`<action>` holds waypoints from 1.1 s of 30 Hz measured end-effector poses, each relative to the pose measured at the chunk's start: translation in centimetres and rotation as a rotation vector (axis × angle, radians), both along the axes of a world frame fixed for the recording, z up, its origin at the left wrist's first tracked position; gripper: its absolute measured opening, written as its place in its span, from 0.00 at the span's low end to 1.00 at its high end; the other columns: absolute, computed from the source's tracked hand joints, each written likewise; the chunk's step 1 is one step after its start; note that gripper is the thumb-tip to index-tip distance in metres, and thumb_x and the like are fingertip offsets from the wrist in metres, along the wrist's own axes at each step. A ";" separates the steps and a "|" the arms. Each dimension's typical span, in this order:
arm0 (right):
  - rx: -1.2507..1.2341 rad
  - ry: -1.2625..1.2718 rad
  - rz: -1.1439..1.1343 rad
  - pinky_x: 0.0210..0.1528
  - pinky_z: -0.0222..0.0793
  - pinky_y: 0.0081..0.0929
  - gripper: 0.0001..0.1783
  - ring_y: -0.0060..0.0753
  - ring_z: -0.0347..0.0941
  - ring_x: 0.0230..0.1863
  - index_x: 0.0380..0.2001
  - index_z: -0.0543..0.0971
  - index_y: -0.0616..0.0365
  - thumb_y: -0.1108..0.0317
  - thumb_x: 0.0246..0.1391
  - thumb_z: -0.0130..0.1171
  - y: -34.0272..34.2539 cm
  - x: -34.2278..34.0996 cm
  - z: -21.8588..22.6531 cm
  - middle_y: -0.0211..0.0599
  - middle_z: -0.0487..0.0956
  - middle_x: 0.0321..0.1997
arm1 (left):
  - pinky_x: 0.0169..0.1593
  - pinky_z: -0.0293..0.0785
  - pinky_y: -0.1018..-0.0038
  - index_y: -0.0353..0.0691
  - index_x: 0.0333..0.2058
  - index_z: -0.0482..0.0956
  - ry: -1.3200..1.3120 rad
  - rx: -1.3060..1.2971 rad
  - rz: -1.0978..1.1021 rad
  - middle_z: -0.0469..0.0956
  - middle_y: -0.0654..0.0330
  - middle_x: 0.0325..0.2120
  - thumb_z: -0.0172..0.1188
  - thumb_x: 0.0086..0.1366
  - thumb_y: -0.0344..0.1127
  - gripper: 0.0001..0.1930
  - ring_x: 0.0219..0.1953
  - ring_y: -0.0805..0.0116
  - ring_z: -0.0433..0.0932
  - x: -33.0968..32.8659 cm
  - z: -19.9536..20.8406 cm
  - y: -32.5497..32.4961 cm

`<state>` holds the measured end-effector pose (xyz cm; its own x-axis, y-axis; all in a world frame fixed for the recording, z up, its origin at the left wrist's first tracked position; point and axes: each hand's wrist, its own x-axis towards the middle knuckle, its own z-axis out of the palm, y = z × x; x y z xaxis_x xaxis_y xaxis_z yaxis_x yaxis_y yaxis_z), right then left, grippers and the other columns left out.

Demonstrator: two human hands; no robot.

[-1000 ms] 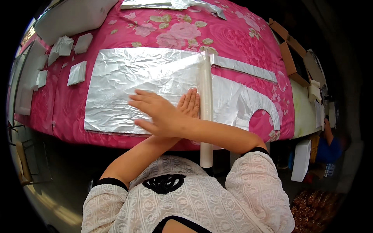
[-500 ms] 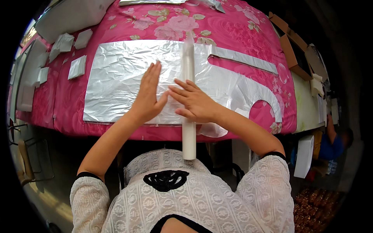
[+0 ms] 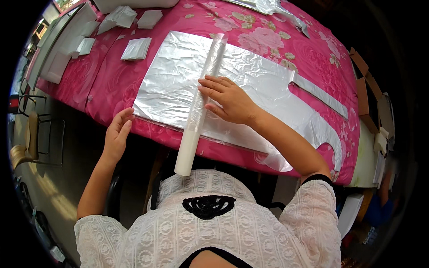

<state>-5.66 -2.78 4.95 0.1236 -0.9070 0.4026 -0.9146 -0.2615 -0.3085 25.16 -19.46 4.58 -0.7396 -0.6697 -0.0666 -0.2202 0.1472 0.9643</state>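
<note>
A thin, shiny plastic apron (image 3: 254, 76) lies spread on the table, with a narrow strap and a curved cut-out at its right end. Across its left part rests a long roll of clear plastic film (image 3: 208, 67), whose whitish near end juts over the table edge toward me. My right hand (image 3: 230, 99) lies on the roll with fingers stretched out, pressing from above rather than wrapped around it. At the apron's near left corner is my left hand (image 3: 117, 136), thumb and fingers apart, nothing visible between them. Whether its fingertips touch the corner I cannot tell.
A pink floral cloth (image 3: 263, 40) covers the table. Folded plastic packets (image 3: 136, 48) lie at the left, near a white box (image 3: 67, 42). More silvery plastic (image 3: 277, 9) sits at the far edge. Cardboard boxes (image 3: 368, 98) stand at the right; a chair (image 3: 29, 138) is at the left.
My left hand has moved off the middle of the apron to its near left corner. The roll has shifted leftward over the apron, with my right hand still on it. The view has turned.
</note>
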 end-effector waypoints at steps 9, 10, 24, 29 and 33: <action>0.114 0.095 0.038 0.67 0.41 0.45 0.24 0.41 0.53 0.66 0.50 0.73 0.56 0.53 0.56 0.46 -11.8 5.7 -1.9 0.38 0.71 0.56 | 0.48 0.67 0.76 0.34 0.46 0.66 -0.213 -0.055 0.003 0.70 0.60 0.40 0.53 0.62 0.29 0.13 0.41 0.73 0.71 -0.1 -0.8 4.6; 0.083 0.067 0.002 0.67 0.39 0.45 0.23 0.43 0.52 0.66 0.49 0.73 0.59 0.57 0.54 0.47 -13.1 6.8 -2.0 0.42 0.70 0.56 | 0.48 0.67 0.75 0.34 0.46 0.65 -0.245 -0.098 0.011 0.70 0.59 0.39 0.55 0.61 0.30 0.15 0.41 0.72 0.71 -0.4 -0.8 5.0; -0.033 -2.187 0.027 0.42 0.72 0.29 0.34 0.29 0.70 0.39 0.53 0.57 0.63 0.65 0.45 0.61 -7.8 7.8 2.8 0.40 0.70 0.39 | 0.37 0.78 0.72 0.27 0.51 0.64 0.224 1.005 -0.328 0.74 0.54 0.36 0.67 0.48 0.45 0.37 0.33 0.67 0.78 -1.7 1.7 7.9; -0.100 -1.863 -0.298 0.39 0.72 0.28 0.31 0.27 0.71 0.35 0.49 0.61 0.62 0.65 0.45 0.62 -3.9 5.0 5.8 0.35 0.71 0.34 | 0.34 0.77 0.71 0.30 0.49 0.67 -0.023 0.775 -0.214 0.75 0.53 0.32 0.66 0.48 0.46 0.34 0.29 0.67 0.78 -6.8 4.0 9.6; -0.187 -1.970 -0.114 0.38 0.72 0.28 0.32 0.27 0.72 0.34 0.50 0.60 0.63 0.65 0.44 0.63 -1.7 4.1 6.0 0.35 0.71 0.32 | 0.36 0.74 0.73 0.35 0.43 0.70 -0.007 0.791 -0.486 0.74 0.60 0.28 0.66 0.51 0.40 0.24 0.30 0.72 0.76 -8.5 3.6 10.7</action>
<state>-1.55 -4.45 10.93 -0.5783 -0.8148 -0.0400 0.5847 -0.3798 -0.7169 16.65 -8.75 8.15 -0.9250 -0.0440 -0.3773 -0.3127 -0.4756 0.8222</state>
